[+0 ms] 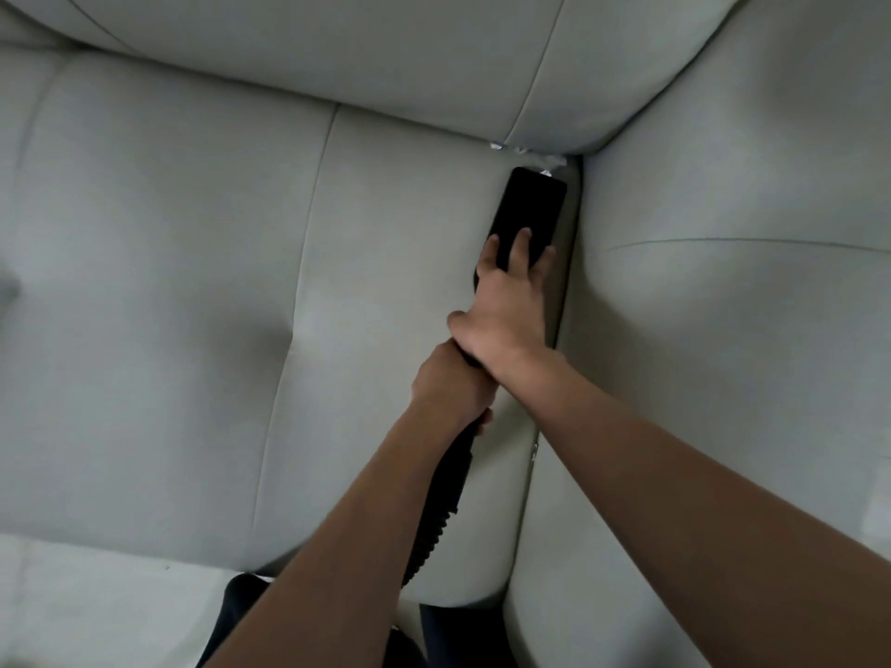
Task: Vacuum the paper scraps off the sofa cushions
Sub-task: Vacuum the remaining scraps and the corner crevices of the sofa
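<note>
A black vacuum nozzle [528, 209] lies on the light grey seat cushion [385, 282], its tip pushed into the back right corner of the sofa. White paper scraps [530, 156] sit in the crevice just beyond the tip. My right hand [506, 311] grips the nozzle from above, fingers spread over its top. Behind it, my left hand [451, 383] is wrapped around the black tube. The ribbed hose [434, 523] runs down from there toward me.
The back cushion [385, 55] rises behind the seat and the armrest [723, 282] closes off the right side. A narrow gap runs between seat and armrest. Pale floor [96, 595] and my dark trousers [241, 600] show at the bottom.
</note>
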